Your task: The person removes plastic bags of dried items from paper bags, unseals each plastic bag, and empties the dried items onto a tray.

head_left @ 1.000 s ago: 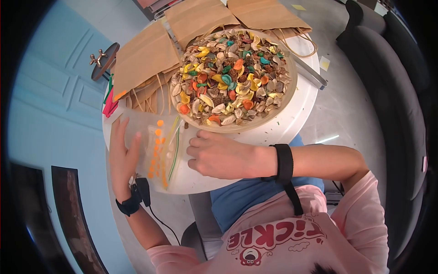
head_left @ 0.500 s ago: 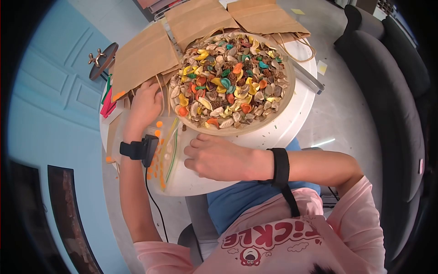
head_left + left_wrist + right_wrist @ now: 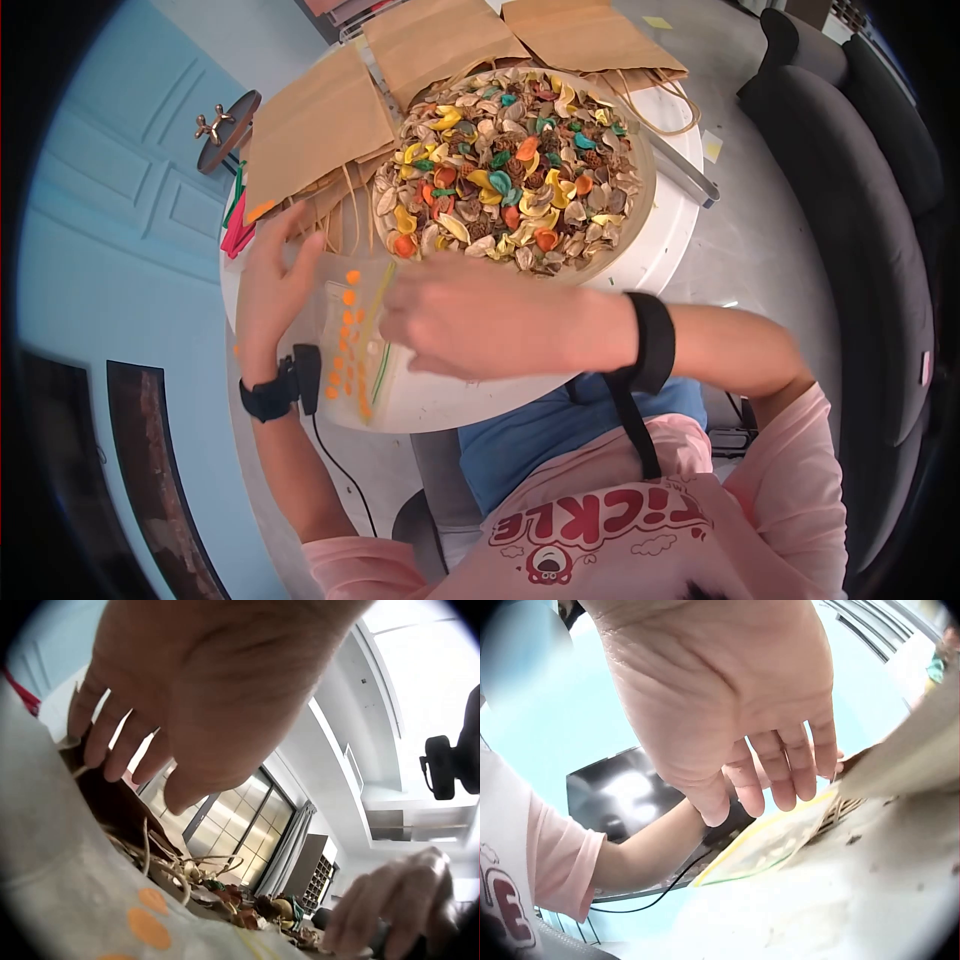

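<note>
Light-blue wall panelling (image 3: 110,190) bounds the scene to the left of the bowl (image 3: 646,190); a dark sofa (image 3: 830,190) stands well apart to its right.

Head view: the bowl rests on a white table (image 3: 672,235) with a curved edge and is filled with dried petals and pods (image 3: 500,190) in beige, brown, yellow, orange and teal. Brown paper bags (image 3: 320,125) with cord handles lie behind the bowl and to its left. A clear zip bag (image 3: 362,375) marked with orange dots lies on the near left side of the bowl. The left hand (image 3: 275,290) is positioned left of the bowl, beside the zip bag; thumb and fingers are spread apart. The right hand (image 3: 490,315), slightly blurred, is positioned at the near side of the bowl, overlapping its rim in this view; contact cannot be determined.

Left wrist view: the left fingers are extended with a slight bend, gripping nothing, near brown paper to one side of the bowl's contents. A grey curtain (image 3: 289,844) hangs beyond those contents.

Right wrist view: the right fingers are extended and relaxed, gripping nothing. Beside the bowl's pale wall, the zip bag lies flat on the table. A dark screen (image 3: 615,784) is in the background, well apart from the bowl.
</note>
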Motion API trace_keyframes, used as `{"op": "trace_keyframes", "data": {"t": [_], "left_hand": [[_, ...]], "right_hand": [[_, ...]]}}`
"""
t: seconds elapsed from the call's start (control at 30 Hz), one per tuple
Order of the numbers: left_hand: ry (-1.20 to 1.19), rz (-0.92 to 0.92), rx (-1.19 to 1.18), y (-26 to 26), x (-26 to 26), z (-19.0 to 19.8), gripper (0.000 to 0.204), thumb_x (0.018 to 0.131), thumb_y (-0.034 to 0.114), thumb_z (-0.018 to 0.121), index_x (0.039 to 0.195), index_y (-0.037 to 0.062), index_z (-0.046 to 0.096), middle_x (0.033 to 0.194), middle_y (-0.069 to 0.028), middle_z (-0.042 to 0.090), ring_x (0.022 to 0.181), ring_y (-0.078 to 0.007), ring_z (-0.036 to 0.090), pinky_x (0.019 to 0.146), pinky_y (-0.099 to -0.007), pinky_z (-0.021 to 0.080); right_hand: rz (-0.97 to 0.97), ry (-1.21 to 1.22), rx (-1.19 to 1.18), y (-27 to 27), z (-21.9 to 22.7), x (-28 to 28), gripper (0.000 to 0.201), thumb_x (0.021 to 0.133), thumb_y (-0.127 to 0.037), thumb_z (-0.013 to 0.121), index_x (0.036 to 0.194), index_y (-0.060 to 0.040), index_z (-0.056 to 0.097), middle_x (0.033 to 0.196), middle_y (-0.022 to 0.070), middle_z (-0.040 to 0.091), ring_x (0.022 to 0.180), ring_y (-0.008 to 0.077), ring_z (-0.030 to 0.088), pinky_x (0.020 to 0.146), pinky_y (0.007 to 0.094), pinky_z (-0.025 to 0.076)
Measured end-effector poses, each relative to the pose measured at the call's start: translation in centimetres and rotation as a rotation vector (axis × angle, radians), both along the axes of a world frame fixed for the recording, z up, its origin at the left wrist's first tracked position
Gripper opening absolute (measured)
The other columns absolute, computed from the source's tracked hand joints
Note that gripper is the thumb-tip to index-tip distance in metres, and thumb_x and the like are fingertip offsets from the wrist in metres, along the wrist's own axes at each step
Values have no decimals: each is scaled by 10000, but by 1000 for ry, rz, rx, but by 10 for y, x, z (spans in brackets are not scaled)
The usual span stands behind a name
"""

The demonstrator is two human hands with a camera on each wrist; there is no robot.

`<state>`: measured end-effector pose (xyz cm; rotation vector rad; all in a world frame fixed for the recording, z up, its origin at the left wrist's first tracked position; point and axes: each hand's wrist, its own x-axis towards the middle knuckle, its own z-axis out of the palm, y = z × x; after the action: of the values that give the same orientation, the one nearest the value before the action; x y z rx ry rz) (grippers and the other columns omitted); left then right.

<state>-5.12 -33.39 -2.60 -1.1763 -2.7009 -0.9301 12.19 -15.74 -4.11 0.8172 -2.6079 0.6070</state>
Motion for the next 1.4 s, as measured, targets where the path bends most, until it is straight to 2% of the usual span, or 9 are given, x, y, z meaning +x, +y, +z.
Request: {"op": "trace_keyframes", "data": {"t": [0.1, 0.2, 0.27, 0.57, 0.77, 1.0, 1.07, 1.27, 1.4], "left_hand": [[230, 71, -118, -47, -22, -5, 519, 816, 273, 652, 1250, 31, 503, 1171, -144, 572, 1097, -280, 535, 914, -341, 413], [180, 168, -230, -89, -37, -12, 574, 765, 262, 698, 1247, 21, 501, 1165, -159, 568, 1075, -255, 544, 879, -333, 423], [-59, 241, -303, -107, -43, -15, 601, 734, 221, 709, 1250, 5, 491, 1086, -154, 580, 1004, -223, 553, 842, -321, 428], [-133, 222, -246, -107, -27, -5, 476, 722, 41, 621, 1191, 29, 536, 730, -65, 540, 691, -202, 538, 676, -323, 449], [425, 185, -309, -128, -68, -9, 391, 799, -45, 480, 1170, 63, 542, 826, -163, 575, 796, -346, 570, 726, -411, 457], [439, 301, -354, -103, -78, -10, 440, 782, -53, 505, 1206, 66, 501, 1124, -155, 544, 1049, -347, 512, 869, -419, 422], [396, 79, -156, -87, -68, -3, 450, 769, -55, 521, 1205, 52, 489, 1204, -158, 502, 1144, -343, 460, 957, -395, 376], [366, -165, -53, -40, -39, -6, 470, 781, -13, 554, 1237, 68, 475, 1201, -124, 499, 1159, -286, 456, 934, -343, 386], [225, -118, -34, -20, -27, -6, 430, 779, 22, 587, 1199, 52, 501, 1158, -125, 506, 1106, -275, 480, 890, -343, 408]], "right_hand": [[-43, 39, 57, 16, 21, -22, 215, 730, -204, 669, 762, 3, 620, 752, 135, 583, 788, 306, 589, 708, 387, 469], [-90, -41, 161, 28, 41, -53, 199, 747, -163, 630, 722, 34, 619, 728, 176, 610, 748, 342, 614, 656, 417, 486], [-101, -149, 214, 33, 47, -76, 192, 754, -139, 605, 708, 47, 616, 732, 192, 623, 745, 354, 623, 636, 430, 491], [-168, -320, 448, 23, 31, -149, 201, 728, -85, 537, 834, 24, 668, 807, 190, 648, 782, 358, 628, 671, 426, 499], [-289, -375, 480, 17, 34, -157, 218, 740, -104, 531, 845, 29, 668, 807, 180, 651, 760, 349, 626, 669, 427, 501], [-268, -354, 490, 19, 35, -168, 232, 764, -115, 528, 888, 35, 654, 875, 187, 648, 820, 345, 624, 696, 431, 500], [-252, -299, 479, 22, 35, -176, 324, 786, -108, 522, 1074, 32, 574, 942, 196, 638, 883, 344, 617, 752, 417, 491], [-271, -279, 223, 25, 44, -179, 498, 814, -106, 549, 1265, 23, 381, 1024, 219, 612, 975, 344, 592, 832, 406, 464], [-279, -324, 252, 24, 44, -184, 503, 812, -117, 570, 1257, 33, 389, 1038, 226, 606, 988, 352, 584, 843, 414, 459]]}}
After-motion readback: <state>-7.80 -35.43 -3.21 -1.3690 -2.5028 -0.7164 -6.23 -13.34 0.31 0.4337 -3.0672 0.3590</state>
